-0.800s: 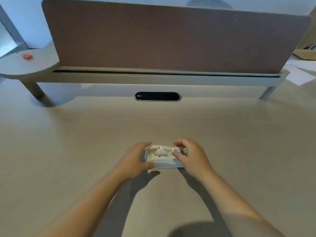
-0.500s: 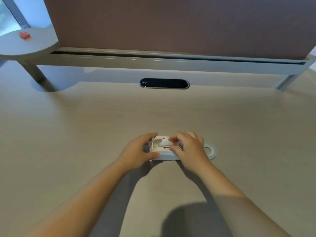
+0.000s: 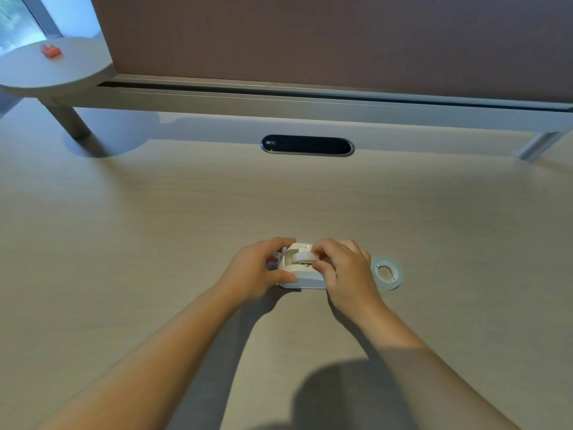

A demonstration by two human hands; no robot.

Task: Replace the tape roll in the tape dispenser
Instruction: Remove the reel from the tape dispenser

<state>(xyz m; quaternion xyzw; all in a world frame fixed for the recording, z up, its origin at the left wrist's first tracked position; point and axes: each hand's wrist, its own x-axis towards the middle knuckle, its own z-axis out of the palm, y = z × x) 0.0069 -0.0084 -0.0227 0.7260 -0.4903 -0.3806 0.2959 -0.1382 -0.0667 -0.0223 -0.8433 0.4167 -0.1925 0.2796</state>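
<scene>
- L hand (image 3: 254,271) gripping white tape dispenser (image 3: 302,274) at left end, thumb in front
- R hand (image 3: 347,271) fingers pinching dispenser's top
- Tape roll (image 3: 387,272) flat on desk (image 3: 155,243), just right of R hand

Pale wood-grain counter (image 3: 155,243) here, carrying a white tape dispenser (image 3: 302,271) and, just beside it, a flat tape roll (image 3: 387,273).

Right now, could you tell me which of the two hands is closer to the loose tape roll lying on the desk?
The right hand: the tape roll lies flat just beside it, untouched, whereas the left hand grips the far side of the white dispenser.
</scene>
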